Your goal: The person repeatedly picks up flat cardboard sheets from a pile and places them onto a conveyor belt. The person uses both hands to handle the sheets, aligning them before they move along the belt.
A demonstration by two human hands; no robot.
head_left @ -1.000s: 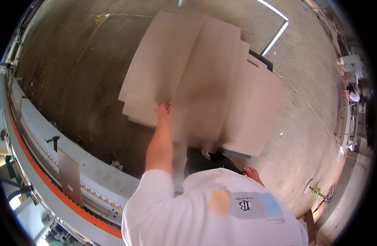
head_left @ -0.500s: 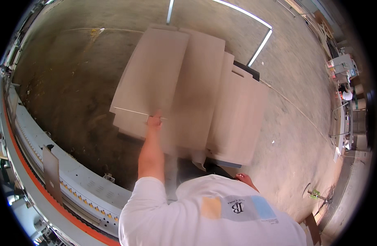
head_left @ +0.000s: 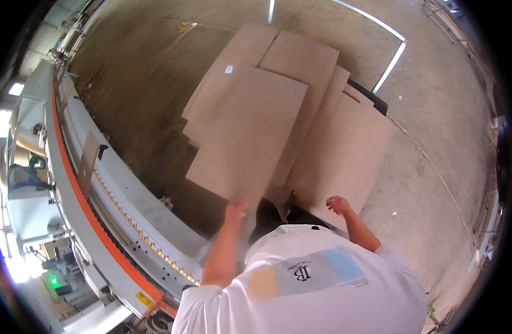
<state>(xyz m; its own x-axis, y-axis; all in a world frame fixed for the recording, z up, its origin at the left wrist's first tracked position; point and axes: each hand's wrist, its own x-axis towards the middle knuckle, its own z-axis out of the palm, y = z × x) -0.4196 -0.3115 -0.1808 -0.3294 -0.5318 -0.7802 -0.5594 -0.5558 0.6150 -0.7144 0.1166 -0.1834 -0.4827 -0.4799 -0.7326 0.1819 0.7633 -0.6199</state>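
A flat brown board lies aslant over a stack of similar boards in front of me. At its near edge is my left hand, slightly blurred, its fingers closed on that edge. My right hand hovers over the near part of the right-hand board, fingers loosely curled and apart, with nothing visible in it. Behind the gripped board, another brown board shows a small white label.
Along my left runs a long grey machine with an orange strip and a row of yellow parts. An upright panel stands on it. White lines mark the concrete floor beyond the stack.
The left hand has drawn the top board toward me, uncovering a labelled board behind it. My right hand has come up from beside my body. The view has shifted, showing more of the machine.
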